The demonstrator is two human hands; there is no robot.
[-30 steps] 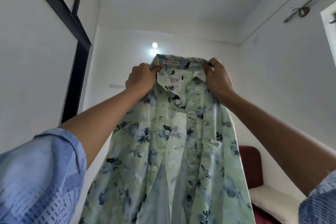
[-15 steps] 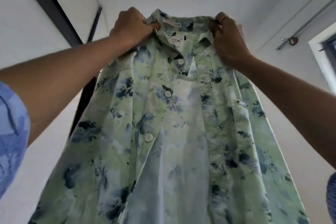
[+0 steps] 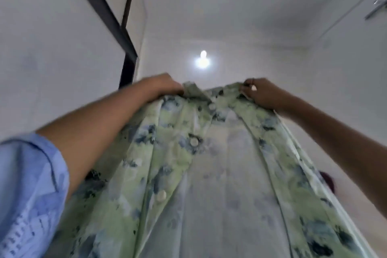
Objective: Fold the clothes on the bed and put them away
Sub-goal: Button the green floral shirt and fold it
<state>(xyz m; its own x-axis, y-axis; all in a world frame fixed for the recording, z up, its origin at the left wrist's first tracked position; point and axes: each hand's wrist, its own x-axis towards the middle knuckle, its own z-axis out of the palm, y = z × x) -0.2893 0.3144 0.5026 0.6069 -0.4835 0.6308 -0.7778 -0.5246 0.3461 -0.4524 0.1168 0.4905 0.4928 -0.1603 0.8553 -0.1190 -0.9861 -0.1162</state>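
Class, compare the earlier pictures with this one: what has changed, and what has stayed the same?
The hands have moved wider apart, stretching the collar of the shirt flat. The left hand and right hand still grip it by the shoulders; its front is still open.

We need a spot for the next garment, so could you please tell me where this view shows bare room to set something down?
None shows: no bed or other surface is in view. The green floral shirt fills the lower middle, held up at the collar by the left hand and right hand. The only open gap is the air between the hands, below the light.
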